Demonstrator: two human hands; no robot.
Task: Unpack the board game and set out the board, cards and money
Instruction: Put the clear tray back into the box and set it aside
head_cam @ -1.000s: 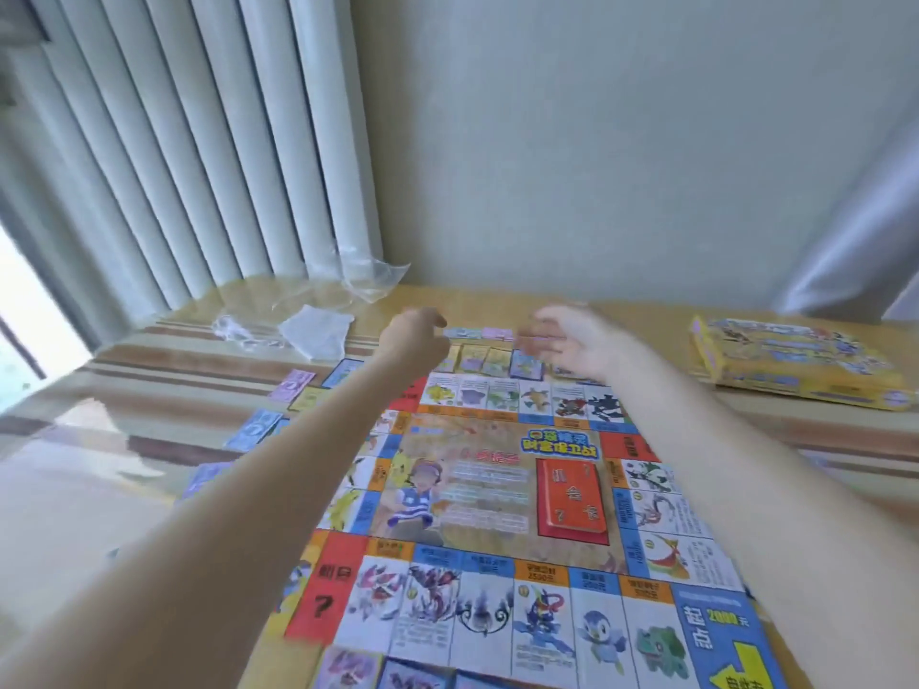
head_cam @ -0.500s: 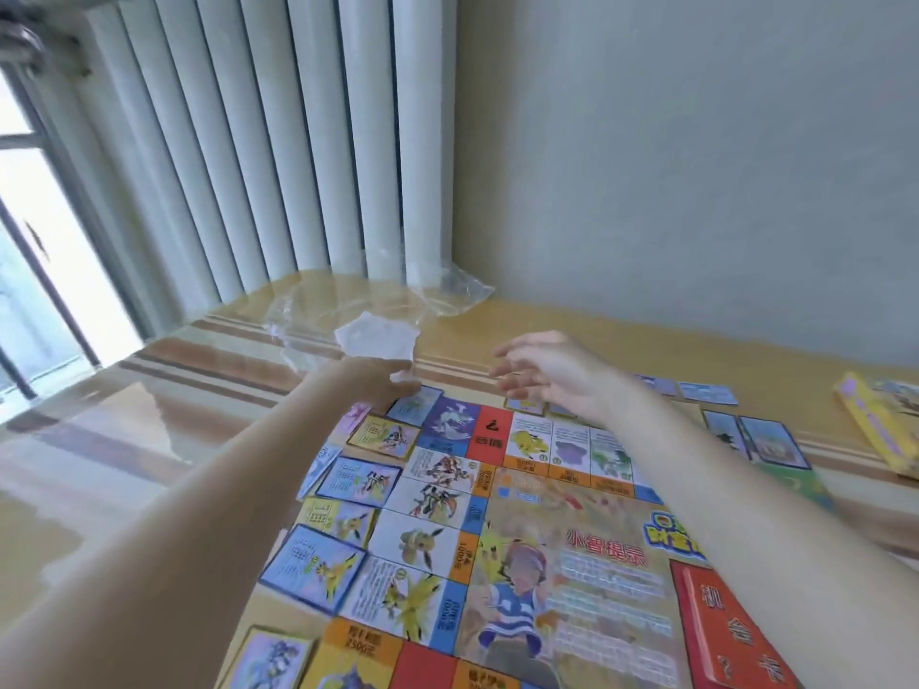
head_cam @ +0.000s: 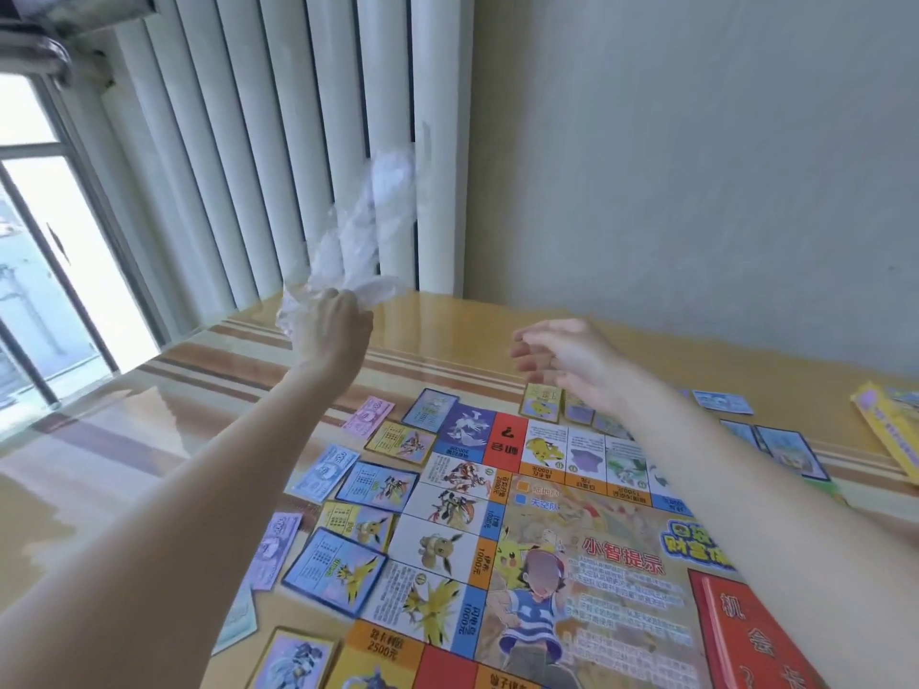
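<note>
Head view takes in the counter, a glossy yellow top with brown stripes, running up to the wall and the white vertical blinds. My game board lies flat on it and serves as my landmark. Off the board's far right corner sits the yellow game box, cut off by the frame edge. Along the board's left edge the property cards lie face up in a loose column, touching or just beside the board; more cards lie past its far edge to the right. Outside the left column, further from the board, the paper money is spread in single notes, blue and purple. My left hand is raised above the counter beyond the board's far left corner, its grip closed tight around a crumpled clear plastic bag that trails upward, blurred, in front of the blinds. My right hand hovers above the board's far edge, grip wide and loose, fingers spread toward the left and holding nothing.
</note>
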